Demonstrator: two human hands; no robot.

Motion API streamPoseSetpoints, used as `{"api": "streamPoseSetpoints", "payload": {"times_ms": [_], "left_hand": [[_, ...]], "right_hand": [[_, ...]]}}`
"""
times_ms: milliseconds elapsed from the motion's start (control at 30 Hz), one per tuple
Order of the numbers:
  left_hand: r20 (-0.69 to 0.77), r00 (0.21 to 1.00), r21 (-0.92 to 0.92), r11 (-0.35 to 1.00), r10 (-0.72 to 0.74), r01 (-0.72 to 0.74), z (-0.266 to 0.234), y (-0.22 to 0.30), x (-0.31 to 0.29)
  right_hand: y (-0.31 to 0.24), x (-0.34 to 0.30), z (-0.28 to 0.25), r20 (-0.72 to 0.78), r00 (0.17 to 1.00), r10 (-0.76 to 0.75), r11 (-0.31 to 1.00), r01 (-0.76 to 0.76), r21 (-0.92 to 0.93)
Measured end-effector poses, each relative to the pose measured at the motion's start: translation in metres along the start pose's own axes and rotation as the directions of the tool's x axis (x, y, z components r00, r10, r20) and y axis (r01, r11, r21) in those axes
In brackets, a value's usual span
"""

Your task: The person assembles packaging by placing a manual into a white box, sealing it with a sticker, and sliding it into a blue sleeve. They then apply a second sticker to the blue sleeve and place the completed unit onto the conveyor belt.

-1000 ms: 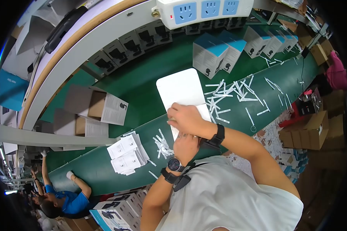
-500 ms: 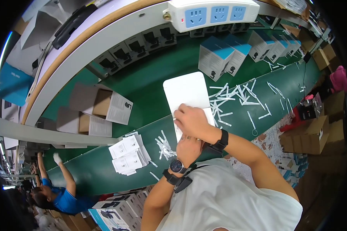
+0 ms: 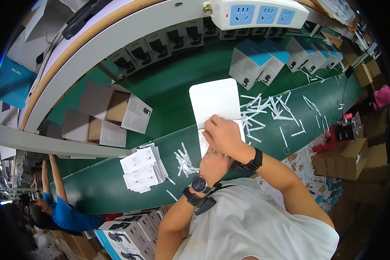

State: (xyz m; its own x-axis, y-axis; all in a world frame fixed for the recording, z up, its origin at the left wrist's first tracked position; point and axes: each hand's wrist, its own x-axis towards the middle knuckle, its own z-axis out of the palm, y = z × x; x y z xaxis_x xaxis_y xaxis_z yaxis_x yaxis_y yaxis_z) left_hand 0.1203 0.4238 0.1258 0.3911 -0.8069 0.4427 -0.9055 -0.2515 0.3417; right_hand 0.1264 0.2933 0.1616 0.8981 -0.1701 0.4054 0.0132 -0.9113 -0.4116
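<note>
A white box stands at the bench's near edge, straight ahead of me, with its lid flap raised and tipped away. My right hand rests over the box's near part, fingers curled and pressed together at the crease; what they pinch, if anything, is hidden. Just nearer to me, my left hand is closed against the box's near side, its fingertips out of sight. A stack of folded white leaflets lies to the left. Between stack and box is a small heap of white strips.
More white strips lie scattered right of the box. Blue-topped boxes stand farther back. At left are two open boxes; overhead hangs a power strip. A co-worker in blue reaches over the bench at far left.
My right hand has shifted slightly on the box, its fingers more bunched. My left hand stays nearly in place. The view has turned a little. The co-worker's arms now stretch farther forward.
</note>
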Motion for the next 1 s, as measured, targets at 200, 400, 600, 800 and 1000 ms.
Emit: {"api": "streamPoseSetpoints", "payload": {"times_ms": [200, 400, 600, 800, 1000], "left_hand": [[0.206, 0.978, 0.055, 0.998, -0.030, 0.020, -0.007, -0.005, -0.005], [0.135, 0.990, 0.124, 0.992, -0.028, 0.011, -0.006, -0.003, -0.008], [0.221, 0.973, 0.129, 0.991, -0.067, 0.039, -0.018, 0.005, 0.008], [0.275, 0.960, -0.121, 0.989, -0.043, 0.079, -0.038, -0.006, 0.016], [0.165, 0.971, -0.461, 0.856, -0.176, 0.233, -0.039, -0.017, 0.009]], "right_hand": [[-0.006, 0.008, 0.009, 0.129, 0.991, 0.016, 0.993, -0.031, 0.112], [-0.006, 0.021, -0.020, -0.010, 1.000, -0.021, 0.834, 0.023, 0.551], [0.141, 0.049, -0.070, 0.111, 0.771, 0.627, 0.448, -0.474, 0.758], [0.147, 0.030, -0.066, 0.669, 0.700, 0.249, -0.231, -0.628, 0.743], [0.047, 0.015, -0.100, 0.430, 0.880, -0.201, 0.838, -0.074, 0.541]]}}
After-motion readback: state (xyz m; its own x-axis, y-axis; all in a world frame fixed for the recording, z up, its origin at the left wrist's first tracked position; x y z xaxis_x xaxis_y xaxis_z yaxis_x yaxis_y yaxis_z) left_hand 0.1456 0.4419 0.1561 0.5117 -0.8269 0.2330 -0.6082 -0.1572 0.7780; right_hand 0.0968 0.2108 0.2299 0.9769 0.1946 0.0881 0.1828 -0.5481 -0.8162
